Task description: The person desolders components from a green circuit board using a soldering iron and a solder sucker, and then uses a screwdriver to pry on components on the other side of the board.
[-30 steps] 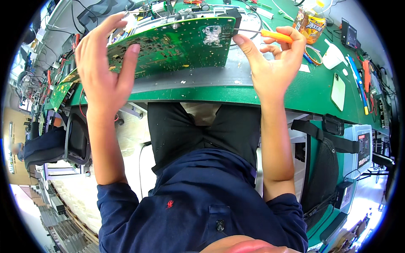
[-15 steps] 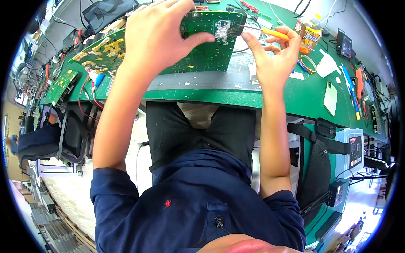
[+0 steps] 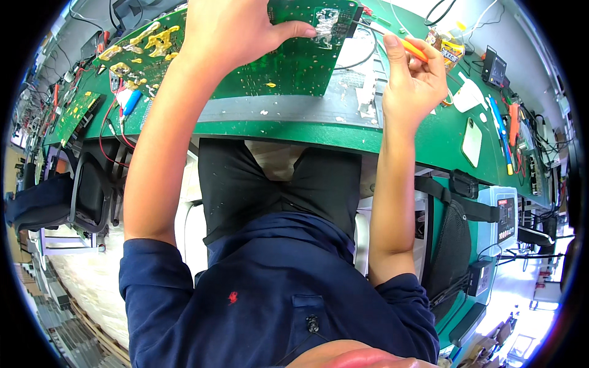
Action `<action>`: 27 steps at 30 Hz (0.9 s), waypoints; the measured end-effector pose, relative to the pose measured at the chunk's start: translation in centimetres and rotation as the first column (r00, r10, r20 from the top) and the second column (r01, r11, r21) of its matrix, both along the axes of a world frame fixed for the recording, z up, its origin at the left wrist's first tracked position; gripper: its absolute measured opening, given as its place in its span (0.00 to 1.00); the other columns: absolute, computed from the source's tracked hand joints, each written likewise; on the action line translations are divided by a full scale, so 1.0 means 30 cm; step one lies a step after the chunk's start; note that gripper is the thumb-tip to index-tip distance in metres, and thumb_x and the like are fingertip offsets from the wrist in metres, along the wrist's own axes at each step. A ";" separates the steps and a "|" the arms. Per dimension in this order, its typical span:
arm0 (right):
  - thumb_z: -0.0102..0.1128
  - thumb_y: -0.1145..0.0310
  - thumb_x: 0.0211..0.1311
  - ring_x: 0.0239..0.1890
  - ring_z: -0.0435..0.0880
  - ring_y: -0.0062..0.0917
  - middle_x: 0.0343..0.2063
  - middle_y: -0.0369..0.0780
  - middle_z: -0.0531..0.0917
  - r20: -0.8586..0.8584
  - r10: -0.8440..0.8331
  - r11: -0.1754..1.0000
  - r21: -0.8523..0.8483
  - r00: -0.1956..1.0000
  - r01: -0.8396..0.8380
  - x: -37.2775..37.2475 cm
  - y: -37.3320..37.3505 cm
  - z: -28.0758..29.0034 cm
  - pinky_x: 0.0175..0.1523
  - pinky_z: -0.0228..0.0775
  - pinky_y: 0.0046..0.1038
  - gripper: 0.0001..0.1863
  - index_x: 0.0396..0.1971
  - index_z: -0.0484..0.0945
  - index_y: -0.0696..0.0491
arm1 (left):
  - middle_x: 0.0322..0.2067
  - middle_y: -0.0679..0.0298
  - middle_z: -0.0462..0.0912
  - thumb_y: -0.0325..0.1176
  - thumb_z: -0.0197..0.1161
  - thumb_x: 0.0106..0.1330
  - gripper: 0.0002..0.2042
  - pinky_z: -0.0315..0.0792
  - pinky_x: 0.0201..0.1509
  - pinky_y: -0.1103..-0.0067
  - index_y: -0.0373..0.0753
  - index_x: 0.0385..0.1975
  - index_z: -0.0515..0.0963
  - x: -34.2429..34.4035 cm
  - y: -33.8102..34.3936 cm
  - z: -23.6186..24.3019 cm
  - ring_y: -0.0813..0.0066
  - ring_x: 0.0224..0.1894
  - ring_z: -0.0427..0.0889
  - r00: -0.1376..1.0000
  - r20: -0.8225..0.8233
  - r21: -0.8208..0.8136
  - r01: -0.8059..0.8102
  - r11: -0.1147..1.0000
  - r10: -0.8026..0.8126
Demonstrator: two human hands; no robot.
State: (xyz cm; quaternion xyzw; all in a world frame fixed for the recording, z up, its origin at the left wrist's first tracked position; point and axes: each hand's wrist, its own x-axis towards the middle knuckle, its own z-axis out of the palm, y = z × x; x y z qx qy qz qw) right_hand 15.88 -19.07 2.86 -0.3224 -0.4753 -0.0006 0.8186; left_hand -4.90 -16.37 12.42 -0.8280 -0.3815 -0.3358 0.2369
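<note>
My left hand [image 3: 230, 30] grips a large green circuit board [image 3: 288, 73] that stands tilted up over the table. Its thumb lies on the board's face, beside a patch of silvery solder. Yellowish glue-like blobs cover the board's left part; the fingers are hidden behind its top edge or cut off by the picture. My right hand [image 3: 418, 86] is closed round the orange handle of a screwdriver [image 3: 413, 50]. The thin metal shaft points left to the board's upper right edge, near a dark part there. Whether the tip touches it I cannot tell.
Under the board lies a grey mat [image 3: 245, 110] on the green table [image 3: 442, 138]. A phone [image 3: 472, 142], a blue pen-like tool [image 3: 500, 132] and a snack packet [image 3: 453, 52] are at the right. Another circuit board [image 3: 75, 116] and wires lie far left.
The whole view has shifted a little, so the board and my left hand sit higher in it. My right hand has moved slightly right relative to the board, and the screwdriver slants more steeply.
</note>
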 end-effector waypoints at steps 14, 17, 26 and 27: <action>0.74 0.72 0.47 0.23 0.63 0.07 0.22 0.28 0.74 0.005 0.004 0.998 -0.064 1.000 -0.004 -0.009 -0.030 0.015 0.27 0.55 0.08 0.14 0.32 0.78 0.58 | 0.17 0.55 0.77 0.48 0.66 0.49 0.17 0.70 0.30 0.65 0.38 0.22 0.77 -0.012 0.005 0.014 0.53 0.25 0.78 0.996 0.000 -0.046 0.090 0.995 -0.090; 0.71 0.77 0.49 0.22 0.64 0.06 0.24 0.31 0.76 0.071 -0.036 0.999 -0.030 0.997 0.038 0.008 -0.026 0.005 0.28 0.57 0.07 0.13 0.34 0.78 0.61 | 0.16 0.56 0.77 0.48 0.66 0.49 0.17 0.70 0.30 0.65 0.38 0.22 0.78 -0.010 -0.005 0.020 0.53 0.25 0.79 0.998 -0.015 -0.063 0.058 0.996 -0.059; 0.73 0.75 0.47 0.22 0.64 0.06 0.23 0.30 0.77 0.008 0.110 0.991 -0.083 0.994 -0.109 0.031 0.000 0.030 0.27 0.55 0.08 0.13 0.33 0.77 0.58 | 0.16 0.55 0.76 0.48 0.66 0.49 0.17 0.70 0.29 0.66 0.38 0.20 0.77 -0.016 0.000 0.022 0.53 0.24 0.78 0.996 0.004 -0.081 0.090 0.993 -0.090; 0.73 0.75 0.47 0.22 0.64 0.06 0.23 0.30 0.77 0.039 0.129 0.990 -0.059 0.991 -0.127 0.039 0.010 0.039 0.27 0.55 0.08 0.14 0.33 0.77 0.58 | 0.16 0.55 0.76 0.48 0.66 0.49 0.17 0.70 0.29 0.66 0.38 0.20 0.77 -0.015 0.001 0.022 0.53 0.24 0.78 0.996 -0.004 -0.076 0.088 0.993 -0.089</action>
